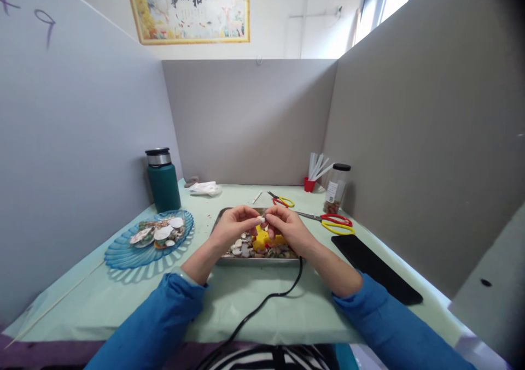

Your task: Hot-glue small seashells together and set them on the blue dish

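Note:
Both my hands meet above a metal tray (229,258) at the middle of the table. My left hand (233,225) and my right hand (287,227) are closed in a pinch on a small white shell (261,219) held between their fingertips. The tray holds several shells and a yellow tool (262,241) under my hands. A black cable (262,304) runs from the tray toward me.
A blue glass plate (123,258) with several shells lies at the left, with a green flask (163,180) behind it. Two red-and-yellow scissors (337,223) (282,200), a jar (336,188), a red cup of sticks (311,176) and a black pad (375,268) are at the right. Grey partitions enclose the table.

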Demonstrator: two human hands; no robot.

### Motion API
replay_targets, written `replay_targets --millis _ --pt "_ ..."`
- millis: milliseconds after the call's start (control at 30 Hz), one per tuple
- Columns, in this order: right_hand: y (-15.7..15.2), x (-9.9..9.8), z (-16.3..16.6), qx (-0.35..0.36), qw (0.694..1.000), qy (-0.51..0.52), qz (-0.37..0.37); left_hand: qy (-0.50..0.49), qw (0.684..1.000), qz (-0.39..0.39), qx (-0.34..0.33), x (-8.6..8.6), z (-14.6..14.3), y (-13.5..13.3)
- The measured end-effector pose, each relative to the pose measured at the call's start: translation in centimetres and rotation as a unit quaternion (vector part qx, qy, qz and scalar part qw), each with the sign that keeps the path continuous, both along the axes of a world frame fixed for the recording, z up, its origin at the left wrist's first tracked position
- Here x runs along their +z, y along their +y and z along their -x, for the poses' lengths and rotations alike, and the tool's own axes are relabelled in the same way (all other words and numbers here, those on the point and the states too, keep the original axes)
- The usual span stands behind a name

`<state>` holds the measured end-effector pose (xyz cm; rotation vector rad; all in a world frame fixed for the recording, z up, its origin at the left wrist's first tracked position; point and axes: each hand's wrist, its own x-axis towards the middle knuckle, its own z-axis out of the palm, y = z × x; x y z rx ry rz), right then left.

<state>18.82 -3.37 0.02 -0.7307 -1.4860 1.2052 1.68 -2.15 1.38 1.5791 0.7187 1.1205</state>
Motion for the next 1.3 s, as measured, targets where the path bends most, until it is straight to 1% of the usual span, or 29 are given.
replay_targets --millis 167,300,400,533,833,967,1133,1300 --pt "-0.1 0.0 0.13 -0.02 1.0 -0.011 -0.002 0.006 1.0 -0.017 -0.008 -0.08 -0.12 -0.03" --pt "0.05 -0.15 0.07 -0.021 1.0 -0.015 -0.005 -0.011 0.999 -0.025 -0.019 -0.34 -0.15 0.17" --pt "0.0 -0.08 0.01 -0.025 0.999 -0.027 -0.013 -0.01 0.999 -0.023 -0.028 -0.46 -0.09 0.27" --pt "-0.1 0.07 0.04 -0.036 0.998 -0.039 -0.023 0.018 0.999 -0.017 -0.02 -0.41 0.0 0.2" --pt "-0.2 0.12 0.15 -0.059 0.996 -0.036 -0.061 0.002 1.0 -0.005 -0.022 -0.39 -0.07 0.21" --pt "-0.14 0.09 0.15 -0.053 0.997 -0.024 -0.055 -0.001 1.0 -0.004 -0.028 -0.52 -0.06 0.29" --pt "-0.22 0.14 0.21 -0.06 0.996 -0.036 -0.048 -0.002 1.0 0.009 -0.004 -0.38 -0.17 0.17" --pt "-0.28 0.13 0.2 -0.053 0.997 -0.038 -0.039 -0.004 1.0 0.004 0.008 -0.34 -0.16 0.18"
